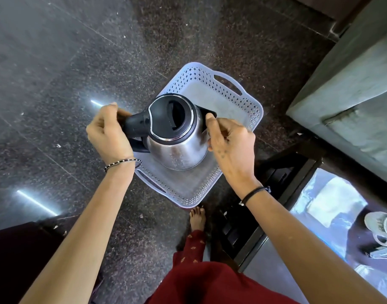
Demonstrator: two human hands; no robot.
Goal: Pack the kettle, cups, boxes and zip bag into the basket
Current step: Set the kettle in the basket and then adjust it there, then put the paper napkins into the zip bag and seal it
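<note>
A steel kettle (179, 148) with a black lid and handle is upright over the middle of the pale blue perforated basket (243, 106), which sits on the dark floor. My left hand (108, 133) grips the kettle's black handle on the left. On the right, my right hand (231, 142) holds the kettle's side by the spout, thumb on the black rim. Whether the kettle's base touches the basket floor I cannot tell. White cups (380, 227) stand on a glass table at the lower right edge.
A dark-framed glass table (297, 178) stands right of the basket, with a flat object (383, 252) below the cups. A grey sofa (352, 84) fills the upper right. My bare foot (197, 218) is just below the basket. Dark furniture sits at lower left.
</note>
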